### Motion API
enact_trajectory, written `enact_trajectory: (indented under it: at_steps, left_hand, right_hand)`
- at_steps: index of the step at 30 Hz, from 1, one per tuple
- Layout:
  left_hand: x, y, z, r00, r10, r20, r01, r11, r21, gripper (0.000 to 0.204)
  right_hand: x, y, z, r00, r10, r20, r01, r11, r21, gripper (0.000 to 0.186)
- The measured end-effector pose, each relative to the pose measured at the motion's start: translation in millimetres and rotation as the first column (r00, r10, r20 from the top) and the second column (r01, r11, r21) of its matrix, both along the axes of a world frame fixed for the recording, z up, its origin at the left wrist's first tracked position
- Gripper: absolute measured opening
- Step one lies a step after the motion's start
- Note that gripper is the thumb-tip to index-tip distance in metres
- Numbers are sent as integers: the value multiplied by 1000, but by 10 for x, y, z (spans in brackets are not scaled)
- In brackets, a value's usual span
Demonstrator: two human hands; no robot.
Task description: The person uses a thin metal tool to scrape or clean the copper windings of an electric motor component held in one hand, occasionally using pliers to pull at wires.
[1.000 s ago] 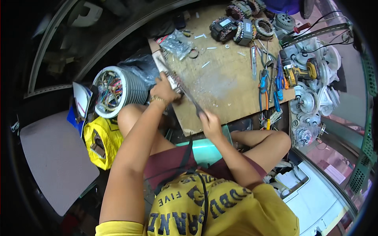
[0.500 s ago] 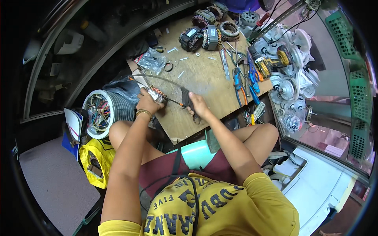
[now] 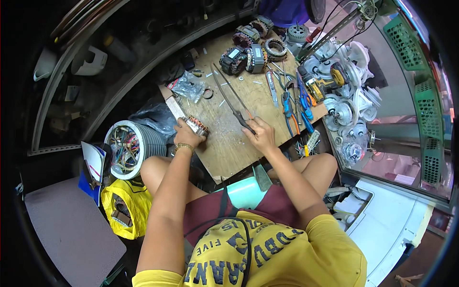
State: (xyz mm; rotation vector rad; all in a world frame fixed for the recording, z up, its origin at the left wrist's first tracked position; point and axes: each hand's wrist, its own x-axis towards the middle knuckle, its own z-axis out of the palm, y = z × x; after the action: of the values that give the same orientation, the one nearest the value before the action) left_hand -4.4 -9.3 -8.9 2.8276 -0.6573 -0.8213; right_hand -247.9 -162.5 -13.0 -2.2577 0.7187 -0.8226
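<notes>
My left hand (image 3: 186,136) is closed round a small motor stator (image 3: 196,126) with copper windings, pressing it down at the left side of the wooden board (image 3: 224,155). A hacksaw (image 3: 230,104) is in my right hand (image 3: 261,136), whose fingers wrap its dark handle. Its thin curved frame and blade point away from me toward the far left, raised over the board and apart from the stator. Fine pale debris lies on the wood between my hands.
More stators (image 3: 233,60) stand at the board's far end. Pliers (image 3: 288,107) and a cordless drill (image 3: 319,85) lie on the right, beside many white plastic parts (image 3: 345,109). A white drum of wires (image 3: 143,143) and a yellow bag (image 3: 136,198) are on the left.
The hacksaw has come away from the stator and swung to point away from me. My right hand has moved right with it. My left hand still holds the stator.
</notes>
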Motion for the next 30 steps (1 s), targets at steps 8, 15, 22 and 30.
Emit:
enact_trajectory:
  at_steps: [8,15,22,30]
  left_hand:
    - [-39,-66,-32,1000,-18,-18,17,999,-29,119]
    - [78,106,-17,999,0,46,3,999,-49,118]
    - [18,-26,-34,1000,-8,16,9,999,-46,121]
    - [106,125,-57,999,-18,36,21,996,-92,113]
  right_hand:
    - [-446,-557,-630,884,24,-466,-196,926,-324,37]
    - [-161,-1158,-553,682,-461,-568,360,888,-287,70]
    - [-357,-1519,-497,564,-393,-726,404,898,-172,66]
    - [-649,-128,1239,791,-58,-609,199,966,167,48]
